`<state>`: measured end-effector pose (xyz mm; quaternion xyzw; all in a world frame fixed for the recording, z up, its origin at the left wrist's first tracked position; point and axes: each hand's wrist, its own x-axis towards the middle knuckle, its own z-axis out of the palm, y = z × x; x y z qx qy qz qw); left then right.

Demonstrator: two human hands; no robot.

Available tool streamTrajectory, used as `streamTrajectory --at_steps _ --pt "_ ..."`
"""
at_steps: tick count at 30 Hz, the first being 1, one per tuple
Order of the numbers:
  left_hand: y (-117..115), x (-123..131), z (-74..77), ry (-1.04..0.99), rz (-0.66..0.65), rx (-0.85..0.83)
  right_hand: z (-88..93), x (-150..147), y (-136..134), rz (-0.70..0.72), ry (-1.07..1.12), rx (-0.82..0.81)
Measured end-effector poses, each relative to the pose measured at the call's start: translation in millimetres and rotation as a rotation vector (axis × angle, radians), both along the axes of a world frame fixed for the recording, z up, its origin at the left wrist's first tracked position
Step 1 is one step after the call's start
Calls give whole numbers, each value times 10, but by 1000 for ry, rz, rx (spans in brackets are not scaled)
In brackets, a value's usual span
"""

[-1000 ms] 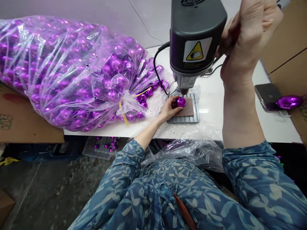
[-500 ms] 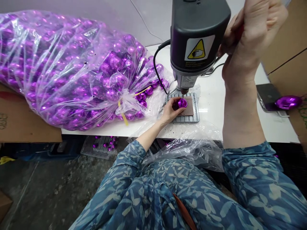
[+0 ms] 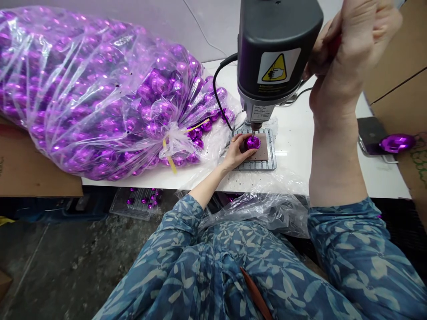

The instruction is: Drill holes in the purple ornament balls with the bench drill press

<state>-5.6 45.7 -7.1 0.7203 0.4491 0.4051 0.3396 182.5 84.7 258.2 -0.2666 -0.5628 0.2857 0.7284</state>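
Note:
A shiny purple faceted ball (image 3: 253,143) rests on a brown board (image 3: 263,153) over the grey ribbed base plate (image 3: 271,164) of a drill press (image 3: 280,53). Thumb and fingers of my left hand (image 3: 236,152) are closed around the ball from its left side. The drill bit (image 3: 253,132) comes down at the top of the ball; whether it has entered cannot be made out. Up at the right of the machine, my right hand (image 3: 356,40) is wrapped round a red handle (image 3: 334,46), most of which the fingers hide.
A large clear bag (image 3: 100,98) of purple balls fills the left of the white table (image 3: 293,133). Loose clear plastic (image 3: 263,209) hangs over the front edge. At right, a dark phone-like device (image 3: 372,133) lies beside another purple ball (image 3: 396,143). Cardboard (image 3: 396,62) stands beyond.
The view has shifted slightly. Both hands keep their holds, the left on the ball and the right on the handle; little else differs.

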Motion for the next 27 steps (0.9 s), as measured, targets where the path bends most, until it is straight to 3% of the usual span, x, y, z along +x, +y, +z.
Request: streamTrajectory --at_steps 7,16,27 --pt "7 6 -44 49 -7 11 -102 -62 -136 -71 62 106" --pt "-11 18 -16 41 7 11 -491 -107 -391 -211 164 213" --pt "-45 24 27 11 15 -10 -781 -59 -366 -219 162 372"
